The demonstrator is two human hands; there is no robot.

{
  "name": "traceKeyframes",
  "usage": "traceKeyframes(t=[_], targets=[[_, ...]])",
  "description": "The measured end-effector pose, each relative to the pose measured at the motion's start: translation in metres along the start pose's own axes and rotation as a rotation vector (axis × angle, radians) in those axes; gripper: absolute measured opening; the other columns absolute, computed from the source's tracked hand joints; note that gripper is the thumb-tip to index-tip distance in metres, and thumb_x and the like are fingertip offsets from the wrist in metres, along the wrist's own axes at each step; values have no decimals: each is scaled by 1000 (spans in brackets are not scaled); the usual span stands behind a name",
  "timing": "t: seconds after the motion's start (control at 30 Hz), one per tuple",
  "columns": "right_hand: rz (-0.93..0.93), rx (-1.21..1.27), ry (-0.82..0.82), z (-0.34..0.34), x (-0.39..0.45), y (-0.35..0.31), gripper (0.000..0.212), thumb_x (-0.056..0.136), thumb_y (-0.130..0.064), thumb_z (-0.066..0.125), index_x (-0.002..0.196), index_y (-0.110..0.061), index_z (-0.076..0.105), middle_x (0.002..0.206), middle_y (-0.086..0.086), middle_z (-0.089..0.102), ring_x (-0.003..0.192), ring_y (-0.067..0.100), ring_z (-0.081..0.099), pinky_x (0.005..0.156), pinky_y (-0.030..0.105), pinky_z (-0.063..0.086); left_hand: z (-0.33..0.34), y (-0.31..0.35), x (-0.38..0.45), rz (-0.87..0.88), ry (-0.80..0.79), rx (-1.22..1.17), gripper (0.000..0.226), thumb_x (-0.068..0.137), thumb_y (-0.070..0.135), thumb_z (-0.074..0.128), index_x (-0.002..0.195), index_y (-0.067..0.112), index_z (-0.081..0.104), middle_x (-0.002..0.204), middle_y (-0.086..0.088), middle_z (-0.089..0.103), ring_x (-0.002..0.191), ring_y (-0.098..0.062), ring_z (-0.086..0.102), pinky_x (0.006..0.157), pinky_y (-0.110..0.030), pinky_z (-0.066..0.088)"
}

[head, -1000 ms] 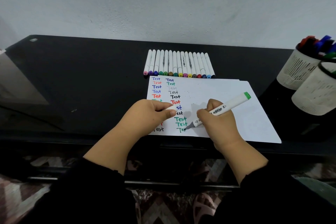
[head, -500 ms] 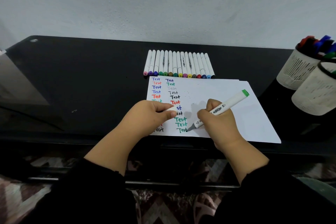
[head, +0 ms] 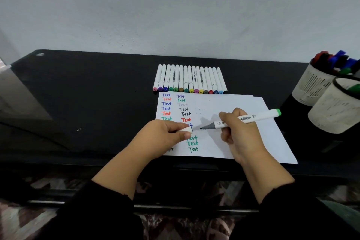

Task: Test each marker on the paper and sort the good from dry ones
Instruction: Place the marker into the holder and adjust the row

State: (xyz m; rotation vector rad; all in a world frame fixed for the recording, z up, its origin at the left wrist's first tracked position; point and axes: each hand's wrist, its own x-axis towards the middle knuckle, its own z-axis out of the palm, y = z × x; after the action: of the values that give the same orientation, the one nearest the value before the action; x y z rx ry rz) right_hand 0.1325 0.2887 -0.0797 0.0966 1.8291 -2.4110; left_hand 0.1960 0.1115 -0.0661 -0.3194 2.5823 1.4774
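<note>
**Marker tip lifted toward the cap**

Since the earlier frame, the right hand [head: 238, 134] has raised the green marker [head: 245, 120] off the last green "Test"; its grey tip now points at the white cap [head: 185, 129], which the left hand [head: 162, 135] pinches over the paper [head: 233, 103]. Fingers of both hands are curled. Behind the paper lies a row of markers [head: 190, 80].

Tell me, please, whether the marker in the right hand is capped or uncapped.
Uncapped: the marker shows its bare grey tip, and the left hand holds the cap.
</note>
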Motion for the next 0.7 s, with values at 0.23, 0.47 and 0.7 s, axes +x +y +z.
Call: traceKeyframes(t=[0.23,0.47,0.7], targets=[[-56,-91,-118,8,-4,4,45,86,-3,61,57,-17,30,48,6,38,39,13,31,38,19,27,5,4,-1,38,-23,-23,19,83,38,67,100,43,69,90,30,64,89,8,56,69,-11,40],[-17,-94,-351,6,-6,-2,36,68,-26,75,63,-12,43,46,0,51,47,12,42,43,17,31,2,14,-3,26,-21,-137,20,82,34,68,100,43,68,92,28,63,90,5,57,63,-10,40],[-58,-109,-382,3,-6,-11,44,68,-43,77,63,-12,46,51,2,57,50,15,44,46,19,34,2,21,-4,19,7,-194,4,74,39,72,78,38,71,80,22,69,86,2,57,64,-14,38]])
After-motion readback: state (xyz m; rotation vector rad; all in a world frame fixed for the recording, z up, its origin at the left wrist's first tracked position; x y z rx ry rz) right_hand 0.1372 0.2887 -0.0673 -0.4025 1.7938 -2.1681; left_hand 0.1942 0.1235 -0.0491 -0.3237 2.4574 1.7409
